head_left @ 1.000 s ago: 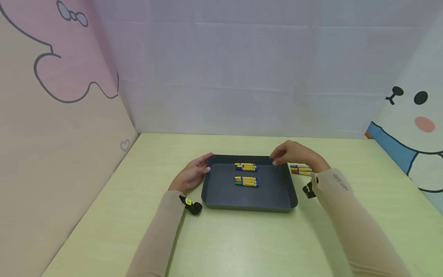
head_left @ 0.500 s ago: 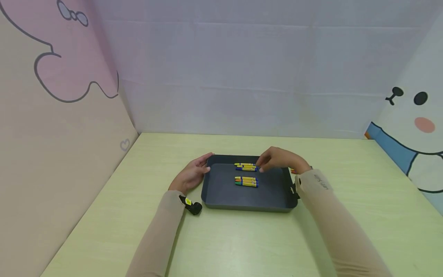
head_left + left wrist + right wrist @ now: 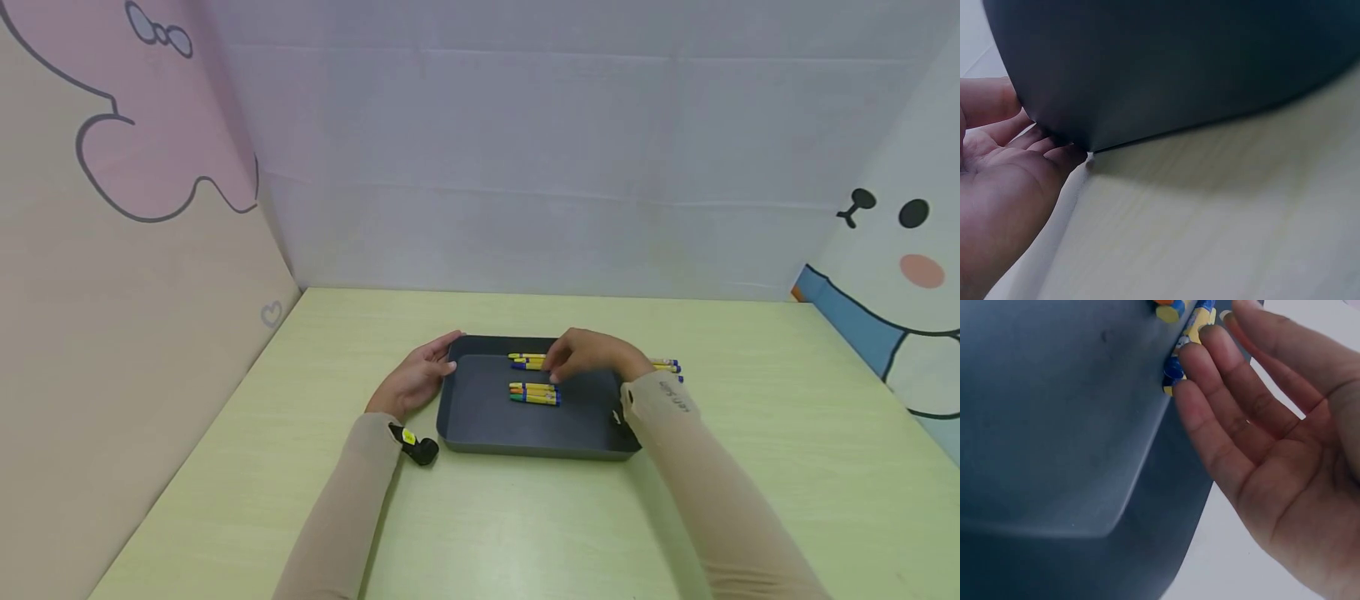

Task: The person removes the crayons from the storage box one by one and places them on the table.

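Note:
A dark grey tray sits on the table. At its left back corner my left hand grips the wall, thumb over the rim and fingers outside; the left wrist view shows the fingers against the outer wall. Inside lie two small groups of yellow-wrapped crayons: a back group and a front group. My right hand reaches over the tray, its fingertips at the right ends of the back crayons. In the right wrist view its fingers are loosely extended beside the blue-ended crayons.
More crayons lie on the table right of the tray, partly hidden by my right wrist. The tray's right wall stands below my right palm. A pale wall rises behind the table, with printed panels at both sides.
My right hand has moved left and slightly down, from the tray's right back rim to the back crayons. The left hand and tray have stayed in place.

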The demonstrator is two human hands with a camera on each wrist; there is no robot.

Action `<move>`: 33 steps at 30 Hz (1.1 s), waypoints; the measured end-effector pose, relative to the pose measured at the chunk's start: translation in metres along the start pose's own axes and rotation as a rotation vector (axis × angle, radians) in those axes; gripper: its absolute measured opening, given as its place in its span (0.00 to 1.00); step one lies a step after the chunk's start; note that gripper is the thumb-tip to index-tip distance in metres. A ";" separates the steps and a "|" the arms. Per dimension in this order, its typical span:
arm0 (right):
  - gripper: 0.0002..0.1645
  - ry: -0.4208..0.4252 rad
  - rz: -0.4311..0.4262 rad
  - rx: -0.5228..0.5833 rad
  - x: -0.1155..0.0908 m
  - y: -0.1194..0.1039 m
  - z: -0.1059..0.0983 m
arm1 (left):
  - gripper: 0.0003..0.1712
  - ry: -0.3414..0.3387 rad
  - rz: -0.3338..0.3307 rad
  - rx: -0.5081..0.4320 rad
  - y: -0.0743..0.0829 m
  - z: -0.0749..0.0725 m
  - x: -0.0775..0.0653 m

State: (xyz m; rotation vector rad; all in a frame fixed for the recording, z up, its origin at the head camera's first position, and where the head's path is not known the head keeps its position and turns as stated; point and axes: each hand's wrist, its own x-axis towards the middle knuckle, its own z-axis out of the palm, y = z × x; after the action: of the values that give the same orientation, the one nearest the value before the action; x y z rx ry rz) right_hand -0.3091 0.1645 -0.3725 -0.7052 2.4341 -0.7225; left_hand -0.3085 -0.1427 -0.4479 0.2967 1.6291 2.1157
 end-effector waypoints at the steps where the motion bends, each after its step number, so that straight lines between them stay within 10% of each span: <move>1: 0.14 0.000 0.001 -0.006 0.001 0.000 0.001 | 0.39 -0.003 0.002 0.003 0.000 0.000 0.000; 33: 0.14 -0.014 0.046 -0.028 0.004 -0.005 0.015 | 0.40 -0.030 -0.004 0.011 -0.002 -0.003 0.002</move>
State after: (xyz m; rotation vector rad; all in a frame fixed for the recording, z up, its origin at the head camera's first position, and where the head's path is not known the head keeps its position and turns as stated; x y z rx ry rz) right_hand -0.3018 0.1537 -0.3817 -0.6609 2.4440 -0.6654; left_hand -0.3116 -0.1439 -0.4505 0.3269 1.6231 2.0904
